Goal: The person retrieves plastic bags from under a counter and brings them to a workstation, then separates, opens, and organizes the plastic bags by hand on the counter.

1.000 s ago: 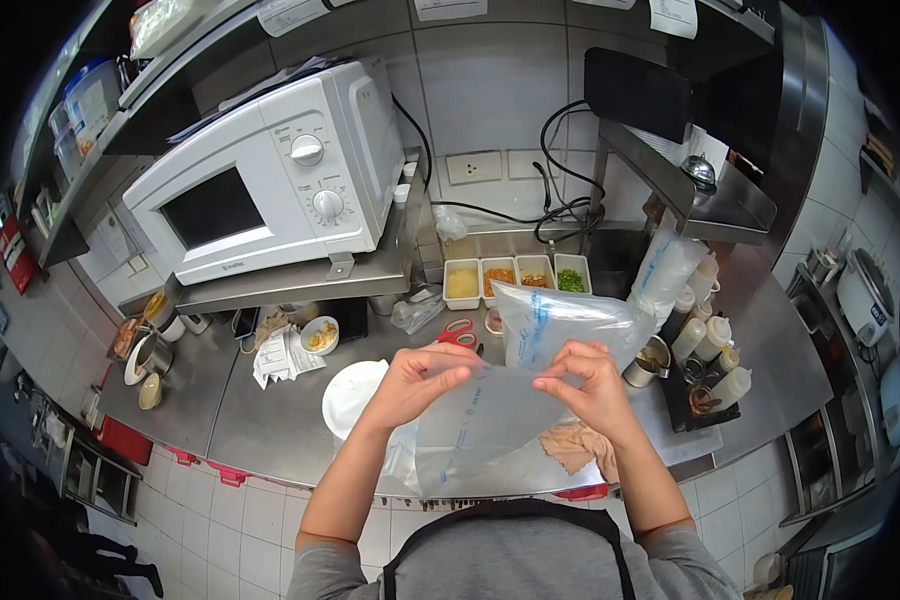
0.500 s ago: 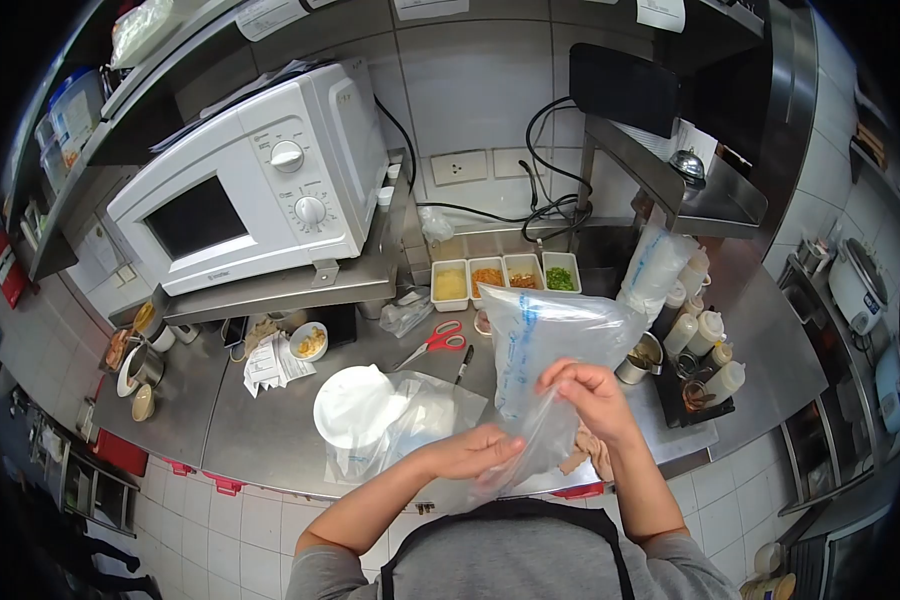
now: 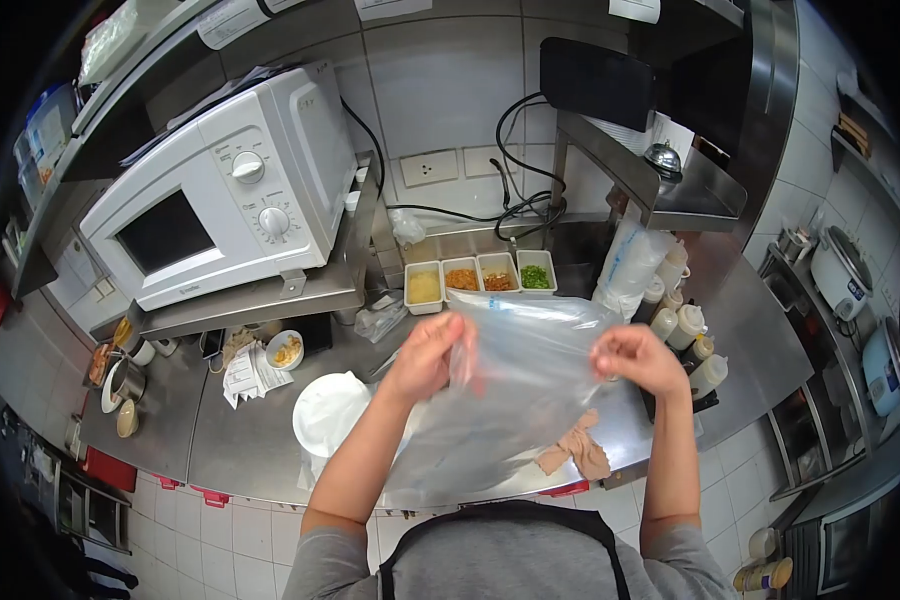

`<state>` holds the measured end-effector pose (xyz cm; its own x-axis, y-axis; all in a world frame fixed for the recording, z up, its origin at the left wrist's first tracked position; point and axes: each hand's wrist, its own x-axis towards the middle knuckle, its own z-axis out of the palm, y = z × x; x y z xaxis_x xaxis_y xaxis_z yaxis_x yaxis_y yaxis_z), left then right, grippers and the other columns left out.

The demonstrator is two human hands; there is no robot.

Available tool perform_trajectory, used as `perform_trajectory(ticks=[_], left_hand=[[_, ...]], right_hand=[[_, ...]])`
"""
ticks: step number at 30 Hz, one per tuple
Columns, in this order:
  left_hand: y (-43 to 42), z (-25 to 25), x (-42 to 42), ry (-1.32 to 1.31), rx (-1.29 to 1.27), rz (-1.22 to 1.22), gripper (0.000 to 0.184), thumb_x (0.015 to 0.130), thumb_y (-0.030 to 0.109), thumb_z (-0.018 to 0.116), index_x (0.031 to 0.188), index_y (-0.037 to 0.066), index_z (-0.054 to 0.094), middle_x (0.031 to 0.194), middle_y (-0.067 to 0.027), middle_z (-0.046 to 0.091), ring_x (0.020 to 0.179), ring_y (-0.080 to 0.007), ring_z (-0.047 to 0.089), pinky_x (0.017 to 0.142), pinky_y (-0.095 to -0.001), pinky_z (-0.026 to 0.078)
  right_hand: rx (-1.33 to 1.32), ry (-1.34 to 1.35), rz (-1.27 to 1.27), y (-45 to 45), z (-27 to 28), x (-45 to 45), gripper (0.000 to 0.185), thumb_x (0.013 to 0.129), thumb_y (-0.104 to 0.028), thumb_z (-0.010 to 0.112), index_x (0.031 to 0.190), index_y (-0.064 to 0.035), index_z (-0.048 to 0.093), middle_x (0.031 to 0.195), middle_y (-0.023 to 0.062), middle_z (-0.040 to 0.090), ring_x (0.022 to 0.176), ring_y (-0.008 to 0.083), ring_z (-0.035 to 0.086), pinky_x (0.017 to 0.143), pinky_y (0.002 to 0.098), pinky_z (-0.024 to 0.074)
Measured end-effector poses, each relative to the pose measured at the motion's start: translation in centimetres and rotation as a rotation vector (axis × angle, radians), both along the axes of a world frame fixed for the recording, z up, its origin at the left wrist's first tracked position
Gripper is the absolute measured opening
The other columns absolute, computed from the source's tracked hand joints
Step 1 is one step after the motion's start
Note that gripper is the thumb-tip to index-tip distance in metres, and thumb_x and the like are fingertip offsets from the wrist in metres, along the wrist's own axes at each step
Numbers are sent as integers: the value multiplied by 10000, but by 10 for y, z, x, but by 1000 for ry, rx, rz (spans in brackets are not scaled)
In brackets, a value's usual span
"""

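Observation:
A clear plastic bag (image 3: pixel 510 400) with blue print near its far edge is stretched between my hands above the steel counter. My left hand (image 3: pixel 430 355) pinches its left side, and the film runs over some of those fingers. On the opposite side, my right hand (image 3: pixel 642 358) grips the bag between thumb and fingers. To the left of the bag lies a white round plate or lid (image 3: pixel 322 412), partly behind my left forearm. A crumpled tan cloth (image 3: pixel 576 448) rests on the counter below my right hand.
Four-sided white tubs of chopped food, including a green one (image 3: pixel 535 272), line the back wall. Squeeze bottles (image 3: pixel 688 325) crowd the right side beside a rolled plastic bundle (image 3: pixel 625 265). A white microwave (image 3: pixel 230 190) stands on a raised shelf at left, above receipts (image 3: pixel 255 374) and a small bowl (image 3: pixel 285 350).
My hands have moved apart and forward, spreading the bag wide between them. The left hand has risen to the bag's left side. The camera view has shifted slightly.

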<state>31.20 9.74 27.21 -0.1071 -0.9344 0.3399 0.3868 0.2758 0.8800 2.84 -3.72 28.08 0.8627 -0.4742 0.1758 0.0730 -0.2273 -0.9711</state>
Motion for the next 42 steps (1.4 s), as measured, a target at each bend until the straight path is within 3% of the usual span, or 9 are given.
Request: perform_trajectory(ticks=[6, 8, 11, 13, 23, 30, 34, 37, 42], left_hand=[[-79, -83, 45, -181, 247, 304, 275, 942, 332, 462, 871, 86, 564, 708, 25, 565, 586, -68, 538, 539, -229, 458], [-84, -158, 5, -589, -96, 940, 246, 922, 280, 465, 899, 79, 604, 732, 19, 593, 646, -74, 563, 573, -232, 456], [-76, -226, 15, -377, 691, 460, 291, 901, 244, 429, 917, 32, 626, 791, -110, 659, 771, -264, 633, 706, -364, 483], [-65, -258, -10, -734, 599, 740, 319, 901, 228, 388, 926, -1, 609, 851, -238, 633, 876, -426, 588, 789, -456, 450], [-59, -240, -14, -984, 514, 818, 409, 916, 324, 409, 1080, -38, 508, 1063, -336, 510, 974, -491, 495, 821, -498, 412], [62, -201, -8, -1548, 313, 963, 554, 877, 380, 493, 1301, 39, 388, 1415, -217, 250, 1319, -339, 233, 1009, -545, 247], [103, -238, -31, -1728, 273, 573, 626, 889, 389, 484, 1396, 87, 274, 1449, -133, 243, 1356, -310, 186, 1068, -559, 131], [111, -241, -49, -1475, 7, 253, 622, 885, 378, 501, 1400, 117, 270, 1452, -114, 241, 1352, -287, 206, 1082, -524, 146], [116, -223, -17, -978, 32, 561, 451, 851, 174, 565, 1266, 56, 433, 1328, -162, 411, 1233, -314, 384, 1028, -430, 290]], right_hand=[[-77, -16, -627, -39, -29, 62, 190, 863, -181, 606, 775, -16, 571, 594, -49, 467, 543, 30, 409, 495, 221, 346], [-67, -17, -628, -67, -82, 69, 167, 862, -178, 599, 814, -18, 606, 601, -34, 525, 592, 80, 501, 546, 243, 403], [-18, 99, -708, -87, -192, 66, 168, 856, -186, 595, 893, -22, 581, 712, -8, 530, 671, 103, 512, 589, 255, 419], [-3, 155, -774, -73, -248, 64, 193, 852, -191, 593, 945, -25, 565, 786, 9, 533, 723, 119, 519, 618, 263, 429], [768, -129, -717, -67, -262, 53, 427, 832, -217, 582, 1206, -38, 482, 1155, 94, 549, 987, 196, 555, 761, 302, 480], [-212, -181, -1035, 29, -237, 11, 72, 854, -105, 551, 864, -37, 531, 790, 31, 508, 688, 141, 467, 600, 286, 390], [-544, -158, -579, 79, -194, 63, 71, 776, -26, 590, 768, -18, 520, 766, 93, 506, 657, 199, 486, 595, 294, 389], [-484, -233, -334, 90, -168, 127, 53, 768, -4, 587, 795, -4, 543, 790, 126, 523, 677, 249, 520, 626, 327, 415], [-659, -111, -131, 70, -186, 251, 225, 826, -114, 566, 1035, -32, 584, 1020, 117, 542, 947, 288, 525, 804, 398, 423]])
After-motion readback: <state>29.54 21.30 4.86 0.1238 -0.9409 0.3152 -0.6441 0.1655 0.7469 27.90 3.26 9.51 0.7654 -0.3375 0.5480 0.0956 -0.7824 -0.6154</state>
